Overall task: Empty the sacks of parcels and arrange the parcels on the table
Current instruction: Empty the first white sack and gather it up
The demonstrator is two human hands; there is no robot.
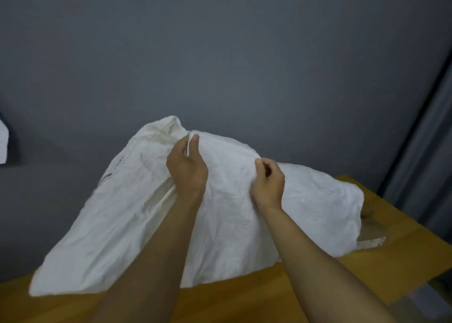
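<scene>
A large white woven sack [127, 225] lies heaped across the wooden table [367, 273], its top raised into a peak. My left hand [187, 168] grips a fold of the cloth near the peak, thumb pressed on top. A little lower and to the right, my right hand [269, 183] pinches another fold of the same sack. A brown parcel [369, 227] peeks out from under the sack's right end. Whatever else is inside the sack is hidden.
A grey wall [220, 53] stands right behind the table. A grey curtain [420, 151] hangs at the right. The table's right edge [415, 271] drops off near a pale floor. A white sheet [3, 144] shows at the far left edge.
</scene>
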